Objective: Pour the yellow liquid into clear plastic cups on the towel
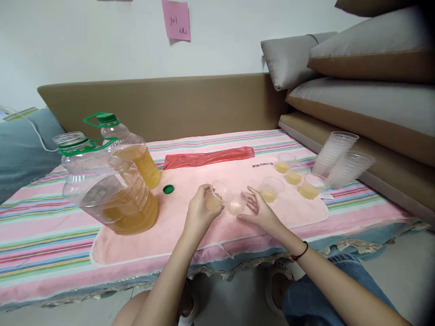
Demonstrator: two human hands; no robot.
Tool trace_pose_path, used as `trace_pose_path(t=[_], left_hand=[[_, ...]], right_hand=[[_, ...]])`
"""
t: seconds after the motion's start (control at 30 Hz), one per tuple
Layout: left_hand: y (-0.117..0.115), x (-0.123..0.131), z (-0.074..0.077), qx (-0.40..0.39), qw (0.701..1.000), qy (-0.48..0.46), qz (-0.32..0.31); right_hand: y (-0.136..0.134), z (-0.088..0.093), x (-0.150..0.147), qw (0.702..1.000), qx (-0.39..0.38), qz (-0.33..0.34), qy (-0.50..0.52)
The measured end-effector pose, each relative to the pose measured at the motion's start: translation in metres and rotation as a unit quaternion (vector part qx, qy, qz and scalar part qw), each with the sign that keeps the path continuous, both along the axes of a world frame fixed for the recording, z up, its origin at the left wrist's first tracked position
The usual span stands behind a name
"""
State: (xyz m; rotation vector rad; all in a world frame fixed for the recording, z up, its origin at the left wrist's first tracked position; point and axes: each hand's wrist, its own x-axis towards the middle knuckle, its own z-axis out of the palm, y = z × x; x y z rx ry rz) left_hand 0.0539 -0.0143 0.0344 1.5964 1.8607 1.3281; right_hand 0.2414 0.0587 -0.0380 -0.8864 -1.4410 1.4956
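Note:
My left hand (202, 208) is closed round a clear plastic cup (214, 200) that has pale yellow liquid in it. Right beside it, to the right, stands a second clear cup (235, 207) with a little liquid. At this second cup's right side is my right hand (258, 209), fingers apart and thumb close to the cup's base; whether it touches the cup I cannot tell. Just behind my right hand is another cup (268, 194) with yellow liquid.
Several filled cups (309, 189) stand at right, before nested cup stacks (335, 154). On the left are an uncapped jug (131, 210) and a green-capped jug (144, 163) of yellow liquid. A loose green cap (168, 189) and red plastic bag (209, 158) lie on the pink cloth (142, 251).

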Motion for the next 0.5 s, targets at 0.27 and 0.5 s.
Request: trace_pose_path(t=[0.27,0.5], left_hand=[[0.0029,-0.0007,-0.0095,-0.013,0.996,0.082,0.017],[0.0049,-0.0021,-0.0096,0.004,0.991,0.128,0.034]], right_hand=[[-0.0035,-0.0022,-0.0049,1.000,-0.005,0.006,0.010],[-0.0033,-0.0033,-0.0074,1.000,0.010,-0.007,0.007]])
